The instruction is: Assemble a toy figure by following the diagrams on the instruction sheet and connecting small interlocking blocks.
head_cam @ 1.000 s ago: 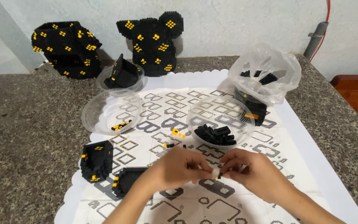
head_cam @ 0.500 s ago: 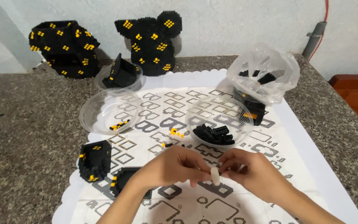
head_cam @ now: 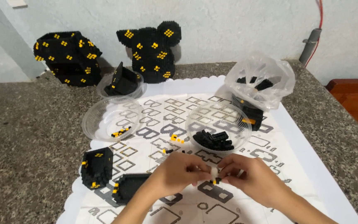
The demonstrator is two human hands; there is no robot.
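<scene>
— Where does your one view look from?

— From your head: it tilts down and forward over the bench (head_cam: 17,137), toward the wall behind it.

— How near is it?

— Close at the bottom edge, where your left hand (head_cam: 175,172) and right hand (head_cam: 255,180) meet just under the lens. The white mat (head_cam: 307,145) fills the middle ground; the black block models (head_cam: 152,49) against the wall lie farthest. No second view overlaps it.

Layout around your clear plastic bowl of black bricks (head_cam: 218,128)

Left of that bowl sits your second clear plastic bowl (head_cam: 112,117); behind-right, the crinkled plastic bag (head_cam: 262,79); in front, your hands; all on the white patterned paper mat (head_cam: 295,145).
</scene>
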